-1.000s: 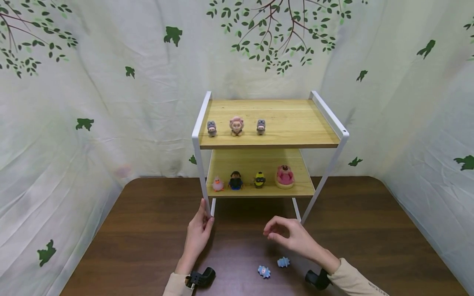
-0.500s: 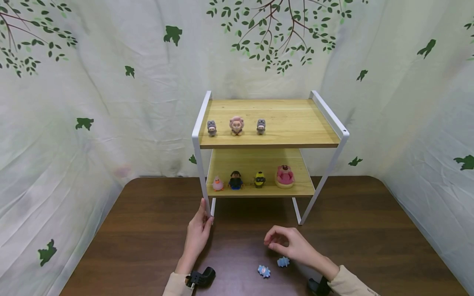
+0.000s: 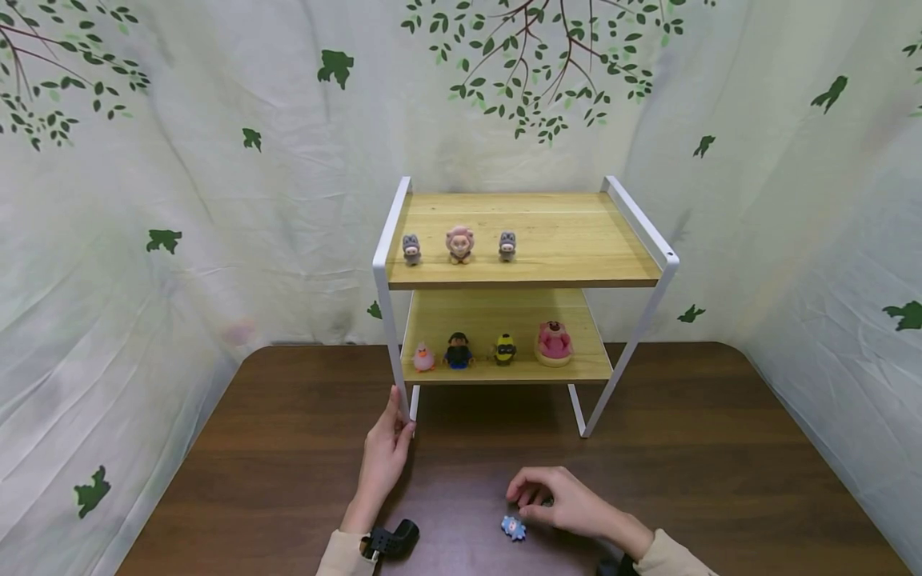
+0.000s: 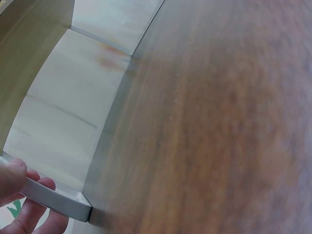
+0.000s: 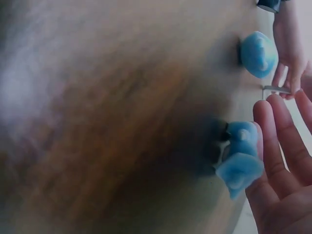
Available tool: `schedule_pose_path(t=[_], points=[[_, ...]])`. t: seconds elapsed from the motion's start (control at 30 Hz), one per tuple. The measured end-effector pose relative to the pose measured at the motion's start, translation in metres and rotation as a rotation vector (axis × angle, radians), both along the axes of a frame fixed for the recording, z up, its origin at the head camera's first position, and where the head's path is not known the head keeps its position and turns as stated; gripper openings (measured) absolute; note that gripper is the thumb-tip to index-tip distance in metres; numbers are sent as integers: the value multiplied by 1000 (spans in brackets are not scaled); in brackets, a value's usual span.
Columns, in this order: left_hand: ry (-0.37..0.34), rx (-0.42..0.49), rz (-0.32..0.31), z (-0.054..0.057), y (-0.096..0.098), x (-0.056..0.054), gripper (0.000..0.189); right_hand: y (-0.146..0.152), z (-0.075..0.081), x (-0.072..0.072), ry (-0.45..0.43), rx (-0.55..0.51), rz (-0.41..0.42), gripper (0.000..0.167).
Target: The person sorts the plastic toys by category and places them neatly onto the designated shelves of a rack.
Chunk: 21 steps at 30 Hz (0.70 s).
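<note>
My left hand (image 3: 384, 456) grips the front left leg of a white-framed two-tier shelf (image 3: 533, 272). In the left wrist view, thumb and fingers lie on either side of its white metal bar (image 4: 61, 202). My right hand (image 3: 565, 502) is low over the table with bent fingers, at a small light-blue figurine (image 5: 240, 158). Close up, the fingers (image 5: 280, 151) lie alongside that figurine, with no pinch visible; the thumb is out of view there. From the head the hand mostly hides it. A second blue figurine (image 3: 514, 528) lies just in front of the right hand.
Two grey figurines (image 3: 507, 246) and a pink-haired one (image 3: 459, 245) stand on the upper board. On the lower board are a pink chick (image 3: 423, 358), a dark-clothed figure (image 3: 458, 351), a yellow-and-black one (image 3: 505, 350) and a pink bear (image 3: 554, 345). Brown table (image 3: 288, 472) beneath.
My right hand has come down and toward me, from below the shelf onto the farther blue figurine, now mostly covered. The left hand stays on the shelf leg.
</note>
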<state>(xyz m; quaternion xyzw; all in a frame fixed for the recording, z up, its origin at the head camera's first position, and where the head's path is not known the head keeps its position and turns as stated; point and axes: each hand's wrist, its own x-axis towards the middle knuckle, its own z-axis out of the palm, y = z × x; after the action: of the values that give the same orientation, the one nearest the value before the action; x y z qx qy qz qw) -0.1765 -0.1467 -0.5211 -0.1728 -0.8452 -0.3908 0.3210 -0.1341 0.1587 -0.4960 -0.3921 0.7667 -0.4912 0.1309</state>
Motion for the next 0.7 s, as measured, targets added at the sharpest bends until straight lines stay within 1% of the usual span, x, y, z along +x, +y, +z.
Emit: schedule_pose_path(t=[0.13,0.23,0.3,0.53,0.7], points=[[7,0,-3,0,0,0,101,-1,-3,1,-32,31,27,16],[18,-3,-5,-1,0,0,95,-3,-2,2,-33,57,43,17],[22,-5,-2,-1,0,0,95,-4,-1,3,-11,76,52,17],[14,7,2,-1,0,0,105,-7,-1,4,123,143,78,22],[-8,12,3,0,0,1,106,-8,-1,4,140,179,94,25]])
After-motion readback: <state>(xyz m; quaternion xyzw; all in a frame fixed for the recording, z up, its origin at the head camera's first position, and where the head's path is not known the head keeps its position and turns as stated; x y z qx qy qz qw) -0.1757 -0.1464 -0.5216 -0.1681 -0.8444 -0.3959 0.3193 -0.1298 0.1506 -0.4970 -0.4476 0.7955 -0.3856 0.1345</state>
